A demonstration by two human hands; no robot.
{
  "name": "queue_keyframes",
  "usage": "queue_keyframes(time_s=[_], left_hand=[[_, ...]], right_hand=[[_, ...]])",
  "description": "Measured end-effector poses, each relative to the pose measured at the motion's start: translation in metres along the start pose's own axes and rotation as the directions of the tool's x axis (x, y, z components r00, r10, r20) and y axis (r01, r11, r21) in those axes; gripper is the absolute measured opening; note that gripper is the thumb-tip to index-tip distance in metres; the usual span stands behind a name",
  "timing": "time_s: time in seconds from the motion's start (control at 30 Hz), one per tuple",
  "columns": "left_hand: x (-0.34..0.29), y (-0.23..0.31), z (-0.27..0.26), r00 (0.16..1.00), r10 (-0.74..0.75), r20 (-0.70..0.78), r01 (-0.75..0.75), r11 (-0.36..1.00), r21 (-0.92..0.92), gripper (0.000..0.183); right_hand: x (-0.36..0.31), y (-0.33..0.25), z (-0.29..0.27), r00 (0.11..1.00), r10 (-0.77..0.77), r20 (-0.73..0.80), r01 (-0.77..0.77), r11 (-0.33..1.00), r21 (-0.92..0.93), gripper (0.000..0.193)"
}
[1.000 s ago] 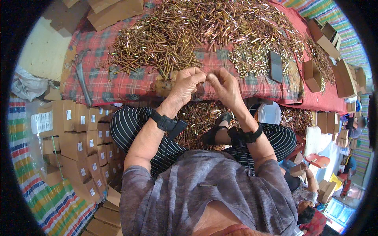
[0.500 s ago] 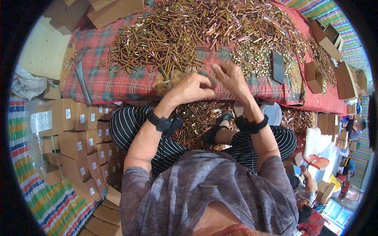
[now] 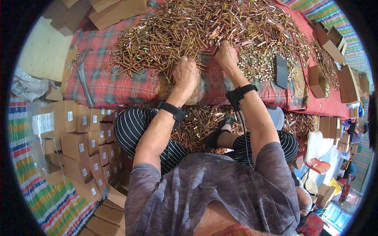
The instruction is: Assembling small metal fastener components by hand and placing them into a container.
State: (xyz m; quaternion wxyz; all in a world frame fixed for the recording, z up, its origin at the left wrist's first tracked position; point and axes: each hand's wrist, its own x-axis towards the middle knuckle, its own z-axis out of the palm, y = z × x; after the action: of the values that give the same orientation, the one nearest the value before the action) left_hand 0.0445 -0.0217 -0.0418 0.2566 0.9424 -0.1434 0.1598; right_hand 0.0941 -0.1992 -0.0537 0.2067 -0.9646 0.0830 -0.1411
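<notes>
I read the left hand (image 3: 186, 72) at the near edge of the pile of rods (image 3: 157, 45), its back uppermost and its fingers curled inward. I read the right hand (image 3: 226, 57) farther forward, its fingers curled and directed at the edge of the same pile. The two hands are apart from each other. The fingertips are too small and too hidden to resolve; I cannot tell whether either hand clamps a rod. Each wrist carries a black band (image 3: 173, 111).

The rods lie loose and crossed over the far part of the table. The fittings (image 3: 258, 63), small and bright, lie just right of the right hand, beside the rods. The phone (image 3: 281, 72) lies at the right side of the fittings. A plaid cloth (image 3: 130, 87) extends beneath the hands; the grey tool (image 3: 83, 80) lies on its left end.

Below the table edge, I see a lower pile (image 3: 201, 122) of rods between the striped trousers (image 3: 134, 128). Labelled cartons (image 3: 75, 145) stand stacked at left; open boxes (image 3: 317, 80) stand at right.
</notes>
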Motion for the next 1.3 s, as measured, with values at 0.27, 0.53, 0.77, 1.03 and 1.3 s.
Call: queue_keyframes(time_s=[0.27,0.53,0.77,1.03,1.3], left_hand=[[0.009,-0.005,-0.008,0.981,0.149,-0.127,-0.164,0.980,-0.116,0.014],[0.008,0.012,-0.013,1.000,-0.020,-0.015,0.010,0.860,-0.510,0.014],[-0.014,0.031,-0.029,0.885,0.008,0.465,0.448,0.260,-0.856,0.028],[-0.023,0.040,-0.053,0.856,0.039,0.515,0.490,0.258,-0.833,0.026],[-0.031,0.039,-0.042,0.838,0.011,0.545,0.544,0.039,-0.838,0.017]], right_hand=[[-0.032,-0.010,-0.029,0.982,0.189,0.008,-0.176,0.897,0.406,0.043],[-0.065,-0.005,-0.048,0.920,0.261,0.293,-0.346,0.190,0.919,0.040],[-0.089,-0.032,-0.085,0.933,0.276,0.232,-0.233,-0.029,0.972,0.039],[-0.109,-0.041,-0.077,0.949,0.263,0.172,-0.160,-0.067,0.985,0.038],[-0.128,-0.058,-0.075,0.962,0.226,0.156,-0.220,0.291,0.931,0.012]])
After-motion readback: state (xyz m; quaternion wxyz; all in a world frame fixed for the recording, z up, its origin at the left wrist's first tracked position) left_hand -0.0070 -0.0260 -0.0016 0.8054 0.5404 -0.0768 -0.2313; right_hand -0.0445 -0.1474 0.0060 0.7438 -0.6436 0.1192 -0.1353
